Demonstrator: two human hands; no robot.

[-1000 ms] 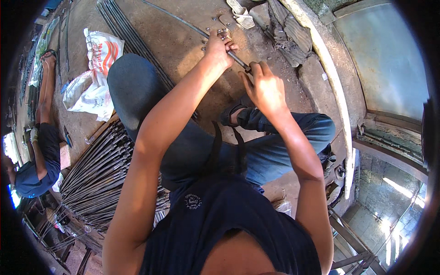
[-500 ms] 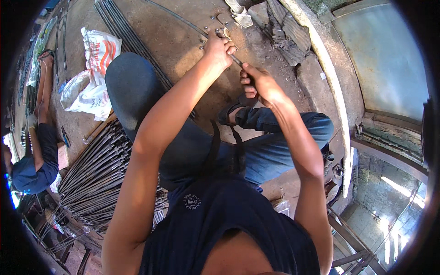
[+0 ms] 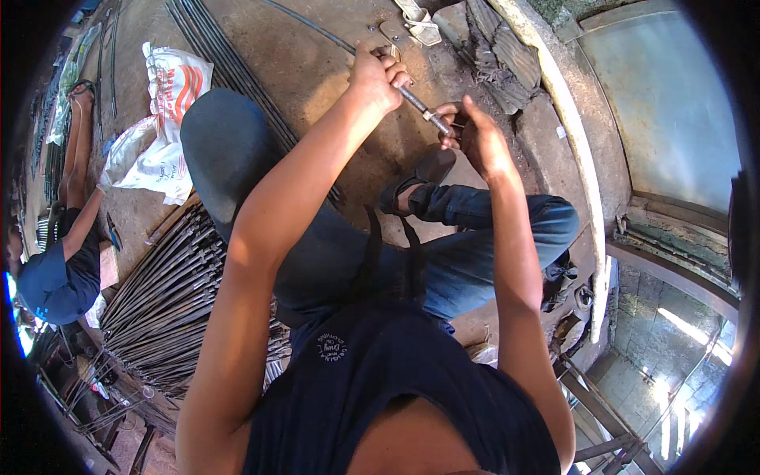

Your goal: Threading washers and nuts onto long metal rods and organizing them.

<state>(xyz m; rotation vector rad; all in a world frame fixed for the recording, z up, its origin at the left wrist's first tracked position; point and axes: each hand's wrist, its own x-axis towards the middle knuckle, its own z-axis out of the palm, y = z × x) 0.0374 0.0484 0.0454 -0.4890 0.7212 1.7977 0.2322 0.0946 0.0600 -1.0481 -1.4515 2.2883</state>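
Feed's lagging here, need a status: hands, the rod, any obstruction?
Left hand shut on long thin grey metal rod. Right hand pinching its near end. Nothing blocking; pale sandals lie beyond on the dirt floor.

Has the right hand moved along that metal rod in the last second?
Yes. The right hand slid to the rod's end, closer to the stone curb.

Both hands [image 3: 378,77] [image 3: 481,142] raised, fingers curled.

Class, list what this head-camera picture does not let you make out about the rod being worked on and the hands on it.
- The fitting at the metal rod's near end: hidden by the right hand's fingers, too small.
- The rod's gripped stretch: covered by the left hand.
- The rod's far end: cut off at the top edge.
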